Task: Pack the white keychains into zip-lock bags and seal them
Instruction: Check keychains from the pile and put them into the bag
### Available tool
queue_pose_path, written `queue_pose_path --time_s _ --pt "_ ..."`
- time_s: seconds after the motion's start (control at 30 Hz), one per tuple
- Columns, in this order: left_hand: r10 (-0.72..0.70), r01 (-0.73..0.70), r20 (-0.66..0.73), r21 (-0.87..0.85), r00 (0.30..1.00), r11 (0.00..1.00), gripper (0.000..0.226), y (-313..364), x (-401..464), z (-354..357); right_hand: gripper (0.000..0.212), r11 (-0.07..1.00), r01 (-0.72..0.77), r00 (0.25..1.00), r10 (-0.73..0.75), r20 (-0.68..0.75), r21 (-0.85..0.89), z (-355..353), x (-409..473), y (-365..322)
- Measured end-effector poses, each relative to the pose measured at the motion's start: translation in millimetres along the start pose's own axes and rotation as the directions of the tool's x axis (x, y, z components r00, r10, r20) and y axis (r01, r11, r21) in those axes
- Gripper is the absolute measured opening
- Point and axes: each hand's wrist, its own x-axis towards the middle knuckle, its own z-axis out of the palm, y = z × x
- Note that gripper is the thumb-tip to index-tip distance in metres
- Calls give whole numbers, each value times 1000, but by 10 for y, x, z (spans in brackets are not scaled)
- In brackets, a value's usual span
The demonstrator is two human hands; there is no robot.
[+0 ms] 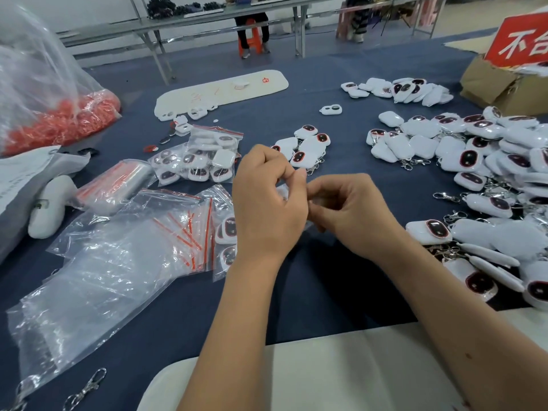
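My left hand and my right hand meet at the table's middle, fingers curled, both pinching a small clear zip-lock bag that is mostly hidden between them. Whether a keychain is in it I cannot tell. Loose white keychains with dark red-rimmed windows lie heaped on the right. A small group of keychains lies just beyond my hands. Filled zip-lock bags sit to the left. Empty zip-lock bags with red strips lie beside my left wrist.
A large clear bag of red rings stands far left. A cardboard box with a red sign sits far right. A white board lies at the back. Loose metal clasps lie at the near left edge. A person sits at a distant table.
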Motion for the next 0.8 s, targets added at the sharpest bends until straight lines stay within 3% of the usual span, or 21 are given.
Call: queue_pose_path --time_s 0.13,0.23,0.3,0.33,0.43,0.5,0.57,0.63,0.7,0.77,0.8 --pt "-7 7 -12 -21 1000 1000 25 -4 7 -40 44 983 8 987 21 159 -183 82 -18 -17" --pt "-47 48 15 -62 999 997 27 -37 32 -78 37 995 -1 1000 2 12 -98 118 -44 -39" --pt "-107 111 56 -68 993 992 34 -63 42 -110 45 999 -28 994 32 -107 37 63 -45 -35" --pt "-146 150 84 -43 986 988 37 -85 42 -126 48 997 -38 995 44 -87 62 19 -44 -37" --pt "-241 210 216 155 946 965 36 -167 20 -153 32 993 -106 988 110 111 -42 -53 -34 9" --pt "-314 245 274 258 909 935 31 -189 -4 -143 38 985 -139 980 152 132 -98 -87 -19 72" --pt "-348 267 267 295 899 917 32 -186 -5 -133 34 988 -147 988 148 30 -37 -130 -2 115" --pt "-392 310 209 337 896 889 48 -179 20 -153 29 988 -140 980 147 -137 62 -158 9 131" --pt "-523 467 202 266 828 843 61 -212 53 -183 24 982 -125 950 160 -268 142 -164 27 159" --pt "-628 615 300 149 718 774 71 -197 43 -206 24 962 -146 937 209 -278 231 -154 39 174" --pt "-616 608 338 142 712 781 74 -206 34 -199 25 953 -164 938 231 -258 254 -162 43 180"
